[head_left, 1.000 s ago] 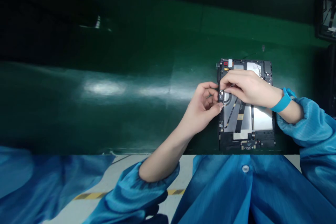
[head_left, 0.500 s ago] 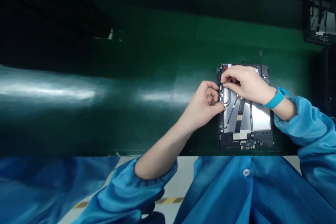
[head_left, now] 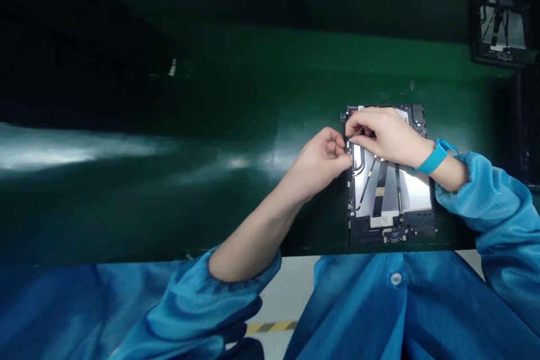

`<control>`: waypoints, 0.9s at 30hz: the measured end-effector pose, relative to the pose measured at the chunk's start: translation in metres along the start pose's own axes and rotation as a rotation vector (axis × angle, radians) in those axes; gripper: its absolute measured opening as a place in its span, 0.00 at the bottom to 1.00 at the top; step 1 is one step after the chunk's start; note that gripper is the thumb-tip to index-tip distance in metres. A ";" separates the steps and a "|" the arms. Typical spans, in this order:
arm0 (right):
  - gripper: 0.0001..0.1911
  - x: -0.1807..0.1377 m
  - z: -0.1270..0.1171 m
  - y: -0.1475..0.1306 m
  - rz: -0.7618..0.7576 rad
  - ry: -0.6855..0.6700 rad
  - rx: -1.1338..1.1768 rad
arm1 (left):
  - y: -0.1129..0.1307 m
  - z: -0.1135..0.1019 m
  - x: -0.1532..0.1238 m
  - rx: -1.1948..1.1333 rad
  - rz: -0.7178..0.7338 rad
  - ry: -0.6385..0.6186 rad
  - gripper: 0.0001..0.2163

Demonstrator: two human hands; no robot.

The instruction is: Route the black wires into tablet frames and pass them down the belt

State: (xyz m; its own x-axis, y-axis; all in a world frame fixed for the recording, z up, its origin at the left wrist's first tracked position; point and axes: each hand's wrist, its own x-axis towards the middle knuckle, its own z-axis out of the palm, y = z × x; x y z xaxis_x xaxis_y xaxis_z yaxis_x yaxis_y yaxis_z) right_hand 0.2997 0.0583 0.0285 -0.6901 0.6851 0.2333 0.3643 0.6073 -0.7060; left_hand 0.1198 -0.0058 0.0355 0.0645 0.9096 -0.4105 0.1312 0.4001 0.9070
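Note:
An opened tablet [head_left: 415, 194], its inner side up, lies near the bench's front edge, showing silver plates, black flat cables and a black frame. My left hand [head_left: 321, 160] is at its left edge with curled fingers and the thumb tip on the rim; what they grip, if anything, is hidden. Over the tablet's upper left part, my right hand [head_left: 386, 134] pinches thumb and forefinger together, close to the left rim. What looks like a thin wire [head_left: 360, 131] shows between those fingers. My right wrist wears a blue strap [head_left: 433, 158].
Another opened tablet [head_left: 512, 28] rests at the far right, in a dark surround. A small piece [head_left: 412, 85] lies on the green bench [head_left: 236, 202] beyond the near tablet. A blue-clothed person [head_left: 50, 309] is at the lower left.
The camera view has shifted a little, so the near tablet and far tablet appear further left. My left thumb has moved up along the left rim. My right hand keeps its pinch.

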 end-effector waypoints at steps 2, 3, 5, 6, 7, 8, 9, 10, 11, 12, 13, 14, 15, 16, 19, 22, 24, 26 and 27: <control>0.11 0.002 0.001 0.000 0.030 0.038 -0.005 | 0.003 0.000 0.001 -0.015 -0.040 -0.016 0.15; 0.11 0.003 0.001 0.000 0.055 0.061 -0.011 | 0.005 0.000 0.002 -0.019 -0.063 -0.025 0.15; 0.11 0.005 0.001 -0.002 0.115 0.105 -0.024 | 0.009 -0.001 0.006 -0.018 -0.101 -0.031 0.16; 0.11 0.006 0.000 -0.003 0.145 0.124 -0.026 | 0.011 -0.002 0.009 -0.017 -0.111 -0.026 0.16; 0.11 0.007 -0.001 -0.004 0.172 0.138 -0.022 | 0.013 -0.002 0.013 -0.018 -0.113 -0.017 0.16; 0.10 0.008 -0.002 -0.005 0.194 0.147 -0.012 | 0.015 -0.003 0.016 -0.024 -0.108 -0.008 0.17; 0.10 0.007 -0.003 -0.006 0.211 0.152 0.002 | 0.016 -0.003 0.020 -0.034 -0.099 0.000 0.17; 0.09 0.007 -0.005 -0.008 0.226 0.152 0.018 | 0.017 -0.003 0.024 -0.050 -0.087 0.004 0.17; 0.10 0.006 -0.006 -0.009 0.240 0.150 0.035 | 0.016 -0.003 0.027 -0.068 -0.074 0.005 0.17; 0.10 0.005 -0.007 -0.010 0.253 0.146 0.050 | 0.016 -0.003 0.030 -0.087 -0.063 0.004 0.17; 0.10 0.004 -0.008 -0.010 0.266 0.140 0.058 | 0.014 -0.002 0.033 -0.107 -0.048 0.005 0.17; 0.10 0.003 -0.008 -0.010 0.278 0.135 0.060 | 0.012 -0.002 0.035 -0.127 -0.032 0.004 0.17; 0.10 0.002 -0.008 -0.010 0.287 0.132 0.055 | 0.009 -0.002 0.036 -0.149 -0.014 0.001 0.17; 0.10 0.002 -0.007 -0.010 0.292 0.130 0.043 | 0.007 -0.003 0.037 -0.167 0.002 -0.006 0.17; 0.10 0.004 -0.003 -0.006 0.281 0.125 0.000 | 0.002 -0.004 0.038 -0.186 0.026 -0.028 0.17; 0.11 0.003 -0.002 -0.003 0.217 0.162 -0.040 | 0.001 -0.001 0.037 -0.152 0.016 -0.011 0.17; 0.12 -0.007 -0.006 -0.003 0.161 0.261 -0.098 | 0.001 0.004 0.038 -0.143 0.012 0.024 0.17; 0.12 -0.025 -0.012 -0.004 0.140 0.402 -0.177 | 0.000 0.011 0.039 -0.139 0.026 0.086 0.16; 0.13 -0.038 -0.014 -0.004 0.154 0.471 -0.210 | -0.001 0.013 0.039 -0.132 0.037 0.126 0.16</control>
State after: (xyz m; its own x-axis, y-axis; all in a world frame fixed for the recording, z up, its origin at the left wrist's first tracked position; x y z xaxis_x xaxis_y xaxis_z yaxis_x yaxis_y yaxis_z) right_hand 0.3328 0.0355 0.0319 -0.2808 0.8495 0.4467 0.5897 0.5199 -0.6180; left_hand 0.1355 0.0282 0.0172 -0.0589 0.9276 -0.3690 -0.0006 0.3696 0.9292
